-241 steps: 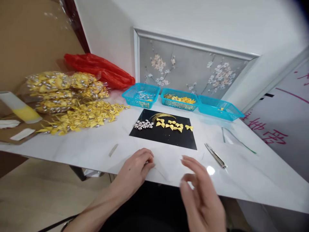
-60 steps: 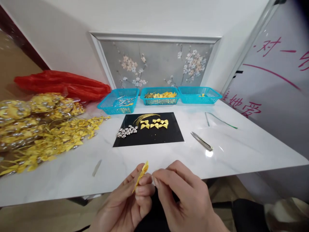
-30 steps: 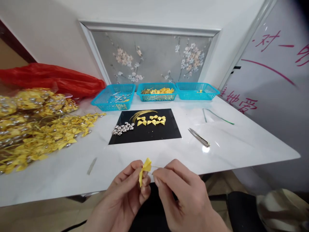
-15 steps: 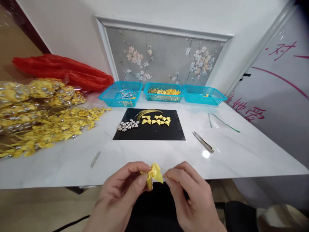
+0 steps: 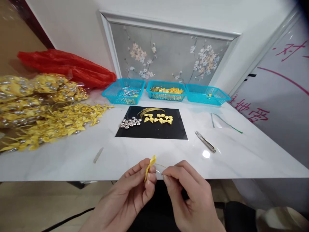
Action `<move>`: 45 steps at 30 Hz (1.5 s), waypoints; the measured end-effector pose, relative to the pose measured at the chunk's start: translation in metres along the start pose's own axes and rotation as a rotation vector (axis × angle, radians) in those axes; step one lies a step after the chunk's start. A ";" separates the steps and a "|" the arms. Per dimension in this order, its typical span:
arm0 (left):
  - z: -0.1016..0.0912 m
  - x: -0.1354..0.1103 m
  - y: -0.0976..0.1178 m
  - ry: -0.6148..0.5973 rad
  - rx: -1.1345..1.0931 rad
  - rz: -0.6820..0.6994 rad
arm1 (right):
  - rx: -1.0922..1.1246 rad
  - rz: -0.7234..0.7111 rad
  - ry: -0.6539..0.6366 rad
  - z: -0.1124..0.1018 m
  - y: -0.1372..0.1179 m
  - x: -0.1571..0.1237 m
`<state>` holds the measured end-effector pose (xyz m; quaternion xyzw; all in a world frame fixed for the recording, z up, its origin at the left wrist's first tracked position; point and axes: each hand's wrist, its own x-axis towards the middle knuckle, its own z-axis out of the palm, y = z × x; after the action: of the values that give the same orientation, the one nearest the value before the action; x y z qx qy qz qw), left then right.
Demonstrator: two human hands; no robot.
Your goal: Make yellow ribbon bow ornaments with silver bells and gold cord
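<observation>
My left hand [image 5: 137, 183] pinches a yellow ribbon bow [image 5: 150, 167], now seen edge-on, just in front of the table's near edge. From the bow a thin gold wire [image 5: 160, 165] runs right to my right hand [image 5: 185, 190], whose thumb and forefinger are closed on its end. A short whitish strand shows beside the wire; what it is I cannot make out. Beyond my hands a black mat [image 5: 149, 132] carries several yellow bows [image 5: 158, 120], a cluster of silver heart-like beads [image 5: 129, 122] and a bundle of gold wires [image 5: 147, 111].
Thread snips [image 5: 205, 141] lie right of the mat, near a green strip [image 5: 229, 124]. Three blue baskets [image 5: 123, 96] line the wall under a framed picture. Yellow bow-and-bead strands [image 5: 60, 125] heap at the left beside a red bag [image 5: 67, 67]. A grey strip [image 5: 98, 155] lies front left.
My left hand has turned the bow from facing me to edge-on. More of the wire now shows between my hands. The view has shifted slightly.
</observation>
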<state>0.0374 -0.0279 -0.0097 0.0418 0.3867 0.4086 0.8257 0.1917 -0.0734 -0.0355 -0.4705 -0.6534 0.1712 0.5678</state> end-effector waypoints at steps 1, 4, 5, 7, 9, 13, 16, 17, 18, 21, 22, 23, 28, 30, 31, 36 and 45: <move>0.001 0.001 0.000 0.002 -0.030 -0.014 | 0.006 -0.010 0.007 0.001 -0.002 0.001; 0.002 0.002 -0.001 0.016 -0.067 -0.019 | 0.029 -0.035 0.015 0.004 -0.006 0.006; 0.003 0.001 -0.001 0.025 -0.069 -0.018 | 0.035 -0.042 0.018 0.005 -0.007 0.007; 0.003 0.000 -0.001 0.048 -0.068 -0.021 | 0.040 -0.046 0.033 0.005 -0.007 0.010; 0.005 -0.001 -0.001 0.073 -0.071 -0.025 | 0.029 -0.046 0.047 0.005 -0.007 0.012; 0.008 -0.002 -0.001 0.099 -0.074 -0.016 | -0.021 -0.051 0.049 0.004 -0.008 0.012; 0.010 -0.001 -0.002 0.106 -0.072 -0.003 | -0.031 -0.041 0.023 0.003 -0.009 0.011; 0.011 -0.001 -0.002 0.105 -0.070 -0.001 | -0.027 -0.041 0.008 0.002 -0.009 0.011; 0.011 0.000 -0.002 0.101 -0.068 0.001 | -0.023 -0.041 -0.003 0.002 -0.009 0.011; 0.010 0.001 -0.002 0.082 -0.056 0.008 | -0.032 -0.045 -0.021 0.001 -0.008 0.012; 0.009 0.001 -0.002 0.083 -0.048 0.015 | -0.036 -0.039 -0.021 0.001 -0.008 0.012; 0.009 0.001 -0.002 0.086 -0.036 0.023 | -0.039 -0.033 -0.022 0.000 -0.007 0.013; 0.010 0.001 -0.003 0.138 0.035 0.072 | -0.049 -0.020 -0.050 -0.003 -0.008 0.014; 0.009 0.001 -0.003 0.136 0.072 0.085 | -0.062 -0.019 -0.058 -0.004 -0.008 0.014; 0.007 0.001 -0.003 0.115 0.102 0.096 | -0.070 -0.016 -0.064 -0.004 -0.008 0.014; 0.001 0.000 -0.003 -0.061 0.375 0.240 | -0.103 0.005 -0.101 -0.009 -0.006 0.011; -0.003 -0.008 -0.002 -0.072 0.774 0.445 | 0.029 0.075 -0.128 -0.009 -0.002 0.006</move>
<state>0.0334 -0.0355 -0.0074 0.4441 0.4636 0.3999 0.6542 0.1997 -0.0725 -0.0277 -0.4746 -0.6677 0.2315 0.5247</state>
